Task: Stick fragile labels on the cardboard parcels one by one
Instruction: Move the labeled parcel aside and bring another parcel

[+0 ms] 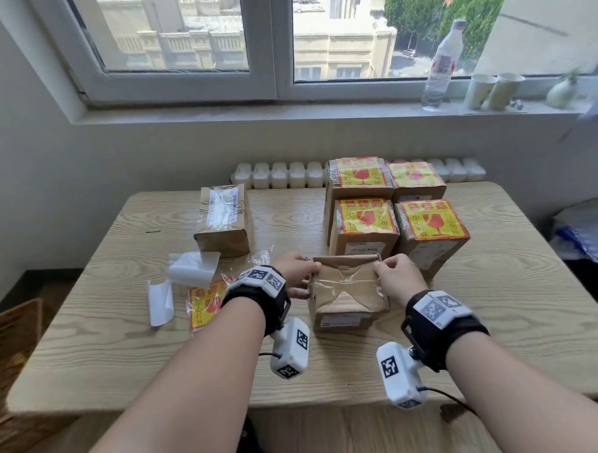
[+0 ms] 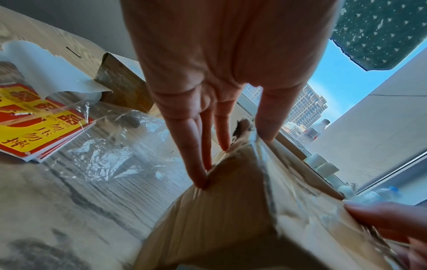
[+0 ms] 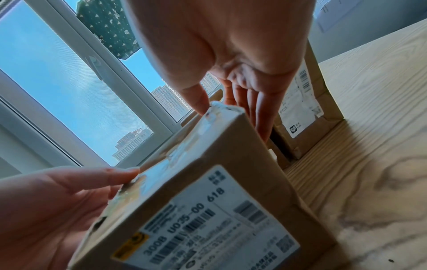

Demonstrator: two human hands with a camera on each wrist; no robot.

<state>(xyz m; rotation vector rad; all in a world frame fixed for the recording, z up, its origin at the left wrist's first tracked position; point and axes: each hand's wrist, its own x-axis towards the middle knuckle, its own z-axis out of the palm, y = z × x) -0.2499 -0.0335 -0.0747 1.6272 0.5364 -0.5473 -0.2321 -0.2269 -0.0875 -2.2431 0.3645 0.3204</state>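
Unlabelled parcel [image 1: 348, 290]: left hand [image 1: 297, 269] and right hand [image 1: 396, 276] grip its top corners, apparently positioning; next, fetch label [image 1: 203, 304]

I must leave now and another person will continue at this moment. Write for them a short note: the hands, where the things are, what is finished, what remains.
Left hand: grips the left side of the unlabelled parcel at the table's front centre.
Right hand: grips its right far corner, thumb on top.
Done: four labelled parcels stand grouped at the back right.
Left: the held parcel has only clear tape on top, no label; a second unlabelled parcel lies at the back left.
Supplies: the fragile labels lie left of the left wrist, with peeled backing papers beside them.
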